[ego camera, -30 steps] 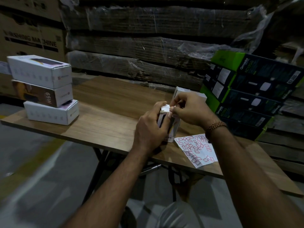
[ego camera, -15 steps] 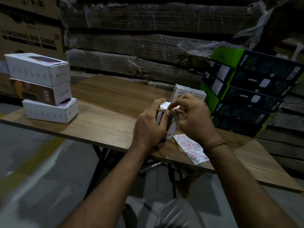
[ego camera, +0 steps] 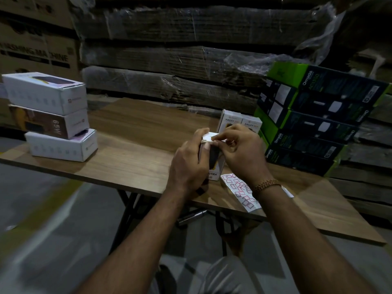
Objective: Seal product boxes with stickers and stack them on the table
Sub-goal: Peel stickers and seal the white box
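A small white product box stands upright near the front edge of the wooden table. My left hand grips its left side. My right hand is curled over the box's top flap, fingertips pinching at the top edge where a small sticker sits. A white sticker sheet with red-outlined stickers lies flat on the table just right of the box, partly under my right wrist. Two more white boxes stand behind my hands.
Three white and brown boxes are stacked at the table's left end. A pile of dark green boxes leans at the right. Wrapped cardboard stacks fill the back. The floor lies below the table's front edge.
My right hand has shifted a little lower over the box top, from pulling at the flap to pressing along its edge. The left hand keeps its hold on the box.
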The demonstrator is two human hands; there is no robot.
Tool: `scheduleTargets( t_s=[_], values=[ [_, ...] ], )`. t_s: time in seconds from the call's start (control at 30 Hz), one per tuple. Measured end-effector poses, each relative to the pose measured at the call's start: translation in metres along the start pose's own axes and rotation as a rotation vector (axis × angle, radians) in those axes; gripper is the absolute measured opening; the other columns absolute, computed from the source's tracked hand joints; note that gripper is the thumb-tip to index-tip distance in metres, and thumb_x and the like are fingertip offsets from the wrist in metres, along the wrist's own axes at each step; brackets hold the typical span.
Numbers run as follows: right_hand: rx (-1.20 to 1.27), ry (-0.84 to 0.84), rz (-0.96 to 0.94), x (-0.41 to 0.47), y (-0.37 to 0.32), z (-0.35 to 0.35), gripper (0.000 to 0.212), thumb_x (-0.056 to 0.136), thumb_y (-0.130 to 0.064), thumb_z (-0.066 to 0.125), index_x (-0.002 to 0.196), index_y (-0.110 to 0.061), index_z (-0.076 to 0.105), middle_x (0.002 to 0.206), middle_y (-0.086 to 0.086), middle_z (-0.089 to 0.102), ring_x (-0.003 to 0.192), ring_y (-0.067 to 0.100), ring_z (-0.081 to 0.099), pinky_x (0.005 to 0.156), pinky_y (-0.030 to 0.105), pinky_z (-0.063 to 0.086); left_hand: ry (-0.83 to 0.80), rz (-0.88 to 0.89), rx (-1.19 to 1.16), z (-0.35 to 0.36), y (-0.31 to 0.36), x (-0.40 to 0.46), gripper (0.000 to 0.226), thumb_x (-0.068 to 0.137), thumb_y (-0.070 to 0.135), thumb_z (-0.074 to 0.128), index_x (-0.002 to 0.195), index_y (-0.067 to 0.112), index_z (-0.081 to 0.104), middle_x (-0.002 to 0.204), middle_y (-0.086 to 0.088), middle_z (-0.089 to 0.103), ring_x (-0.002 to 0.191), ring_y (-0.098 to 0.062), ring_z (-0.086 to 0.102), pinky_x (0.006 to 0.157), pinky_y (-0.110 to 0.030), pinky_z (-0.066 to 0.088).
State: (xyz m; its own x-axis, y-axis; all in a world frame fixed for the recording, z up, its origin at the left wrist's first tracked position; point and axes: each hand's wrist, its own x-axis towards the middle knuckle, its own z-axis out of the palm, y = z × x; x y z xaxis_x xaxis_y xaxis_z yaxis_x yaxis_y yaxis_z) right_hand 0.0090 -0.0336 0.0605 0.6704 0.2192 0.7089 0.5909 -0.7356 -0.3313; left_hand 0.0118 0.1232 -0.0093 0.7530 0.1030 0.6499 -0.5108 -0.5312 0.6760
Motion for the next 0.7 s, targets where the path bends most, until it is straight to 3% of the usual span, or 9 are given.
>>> scheduleTargets(
  t_s=[0.17, 0.4, 0.57, 0.7],
  values=[
    [0.017, -0.039, 0.019, 0.0028, 0.0002, 0.0033, 0.011, 0.092, -0.022, 0.082, 0.102, -0.019, 0.081, 0.102, -0.011, 0.063, 0.088, -0.001, 0.059, 0.074, 0.014, 0.047, -0.01, -0.002, -0.014, -0.0004, 0.0004, 0.0001, 0.044, 0.11, 0.047, 0.036, 0.153, 0.04, 0.044, 0.118, 0.005, 0.069, 0.103, -0.015, 0.067, 0.077, -0.049, 0.061],
    [-0.02, -0.025, -0.005, -0.0001, -0.004, 0.0, 0.02, 0.091, -0.02, 0.082, 0.109, -0.022, 0.074, 0.102, -0.012, 0.066, 0.089, 0.003, 0.06, 0.074, 0.019, 0.053, -0.009, 0.014, 0.0, -0.0008, 0.0012, -0.001, 0.045, 0.11, 0.045, 0.037, 0.154, 0.038, 0.044, 0.117, 0.004, 0.071, 0.101, -0.015, 0.068, 0.075, -0.048, 0.062],
    [-0.035, 0.023, -0.024, -0.0036, -0.0003, 0.0046, 0.007, 0.093, -0.026, 0.076, 0.099, -0.022, 0.075, 0.099, -0.013, 0.066, 0.087, 0.003, 0.059, 0.073, 0.019, 0.051, -0.009, 0.013, 0.006, -0.0015, 0.0019, -0.0014, 0.045, 0.11, 0.045, 0.037, 0.154, 0.036, 0.044, 0.116, 0.003, 0.07, 0.101, -0.015, 0.068, 0.075, -0.047, 0.061],
    [-0.049, -0.011, -0.045, -0.0011, 0.0009, 0.006, 0.01, 0.095, -0.021, 0.076, 0.104, -0.019, 0.078, 0.104, -0.008, 0.066, 0.094, 0.006, 0.06, 0.078, 0.023, 0.055, -0.018, 0.015, 0.007, -0.0019, 0.0014, -0.0013, 0.044, 0.111, 0.044, 0.038, 0.154, 0.036, 0.044, 0.114, 0.004, 0.07, 0.099, -0.014, 0.068, 0.075, -0.047, 0.061]
  ],
)
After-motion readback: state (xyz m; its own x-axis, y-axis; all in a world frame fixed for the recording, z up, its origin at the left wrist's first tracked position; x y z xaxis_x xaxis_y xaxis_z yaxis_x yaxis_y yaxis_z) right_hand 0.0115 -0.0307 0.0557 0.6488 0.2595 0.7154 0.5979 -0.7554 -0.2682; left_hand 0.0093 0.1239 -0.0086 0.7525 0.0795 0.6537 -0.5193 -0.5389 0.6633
